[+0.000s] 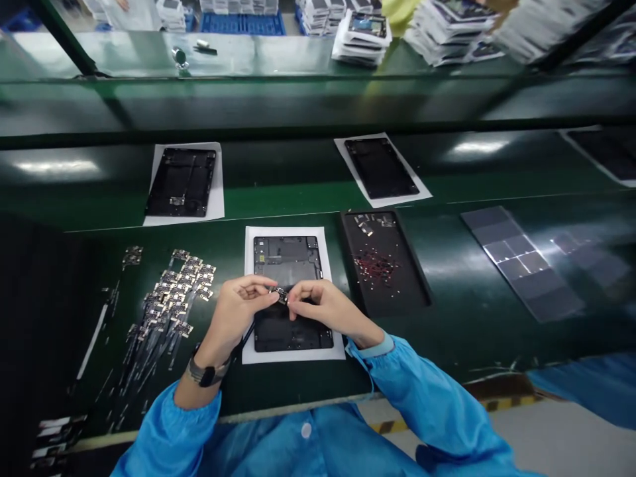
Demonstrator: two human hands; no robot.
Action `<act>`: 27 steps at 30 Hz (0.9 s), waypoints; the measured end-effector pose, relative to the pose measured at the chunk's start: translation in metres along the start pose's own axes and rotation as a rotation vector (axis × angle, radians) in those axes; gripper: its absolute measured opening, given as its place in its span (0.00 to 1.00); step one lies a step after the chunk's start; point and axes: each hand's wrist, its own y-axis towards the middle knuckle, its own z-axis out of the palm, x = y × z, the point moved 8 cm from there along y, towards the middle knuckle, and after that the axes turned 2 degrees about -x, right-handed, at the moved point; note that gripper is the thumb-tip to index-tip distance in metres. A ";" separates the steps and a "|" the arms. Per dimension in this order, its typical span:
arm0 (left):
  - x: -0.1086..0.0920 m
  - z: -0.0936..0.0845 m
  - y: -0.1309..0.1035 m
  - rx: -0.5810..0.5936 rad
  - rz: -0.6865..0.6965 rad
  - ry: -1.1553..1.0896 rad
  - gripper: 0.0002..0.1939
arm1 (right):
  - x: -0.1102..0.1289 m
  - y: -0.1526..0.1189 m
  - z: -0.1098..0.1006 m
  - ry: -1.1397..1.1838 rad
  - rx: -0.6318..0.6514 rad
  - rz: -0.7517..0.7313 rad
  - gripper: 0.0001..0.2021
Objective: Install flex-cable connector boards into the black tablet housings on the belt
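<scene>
Between my two hands is a small circuit board [279, 295], held over a black tablet back shell [293, 334]. My left hand [241, 306] pinches the board's left end between thumb and fingers. At its right end, the fingertips of my right hand [322, 303] are closed on it too. The shell lies on a white sheet [251, 351] on the green bench. To the left, a pile of similar small boards with thin flat cables [171, 295] is spread out. On the right stands a black tray [392, 301] with small red-wired parts [376, 265] and a few little boards.
Farther back on the green surface lie two more black shells [186, 179] [380, 165] on white sheets. Clear film sheets [524, 262] are at the right. Behind a raised ledge stand stacks of white-wrapped items [362, 40] and a blue crate [242, 24].
</scene>
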 end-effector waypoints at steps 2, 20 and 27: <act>0.002 0.001 0.001 0.023 -0.009 0.024 0.11 | -0.001 0.000 -0.001 -0.005 0.003 0.010 0.13; 0.008 0.002 0.001 0.071 -0.058 0.074 0.10 | -0.002 -0.001 0.000 -0.024 0.021 0.058 0.13; 0.009 -0.001 0.001 0.035 -0.062 0.081 0.10 | -0.002 -0.003 -0.001 -0.036 -0.039 0.020 0.15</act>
